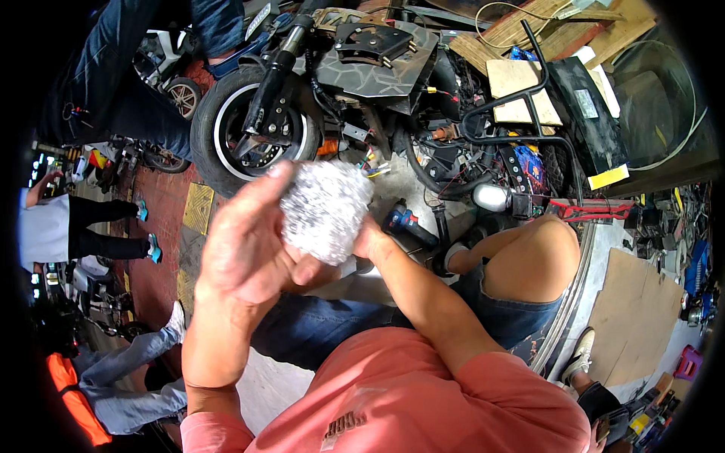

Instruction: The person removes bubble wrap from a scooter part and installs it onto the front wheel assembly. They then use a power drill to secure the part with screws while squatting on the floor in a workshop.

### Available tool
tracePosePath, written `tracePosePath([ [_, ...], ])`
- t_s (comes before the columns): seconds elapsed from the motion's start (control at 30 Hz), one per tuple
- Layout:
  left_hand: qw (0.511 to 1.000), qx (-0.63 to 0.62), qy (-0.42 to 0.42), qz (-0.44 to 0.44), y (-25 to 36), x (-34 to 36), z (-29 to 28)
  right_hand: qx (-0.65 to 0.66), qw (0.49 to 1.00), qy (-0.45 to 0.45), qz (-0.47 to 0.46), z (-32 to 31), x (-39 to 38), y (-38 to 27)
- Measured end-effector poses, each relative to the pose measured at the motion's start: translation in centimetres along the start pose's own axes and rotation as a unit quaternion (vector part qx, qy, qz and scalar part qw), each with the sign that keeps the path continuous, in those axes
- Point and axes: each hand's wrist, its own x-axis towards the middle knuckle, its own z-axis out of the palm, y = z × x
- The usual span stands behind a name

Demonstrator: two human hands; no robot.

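Observation:
My left hand point(249, 241) is closed on a crumpled, shiny silver-white bundle point(325, 211), holding it up near the middle of the view. My right hand point(366, 240) is at the bundle's lower right, with most of its fingers hidden behind it, so I cannot tell its grip. Beyond the bundle stands a wheel point(219, 113) with a black fork point(279, 68) and a grey deck point(377, 68). A blue-and-black power tool point(402, 224) lies on the floor below loose wires.
People's legs are at upper left point(121, 83), far left point(106, 243), lower left point(124, 362) and lower right point(580, 355). A bare knee point(529, 264) is right of my arm. Wooden boards point(581, 30), a black tube frame point(532, 106) and a cardboard sheet point(627, 317) lie to the right.

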Motion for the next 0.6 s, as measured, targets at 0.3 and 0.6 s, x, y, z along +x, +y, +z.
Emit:
tracePosePath([
  [0.3, 0.959, 0.221, -0.037, 0.175, 10.7, 2.7, 4.1, -0.277, 0.907, 0.191, -0.254, 9.3, -8.5, -11.3],
  [0.6, 0.921, 0.352, -0.129, 0.104, 15.1, 3.6, 15.3, -0.554, 0.520, 0.115, -0.640, 23.6, -8.7, -12.5],
])
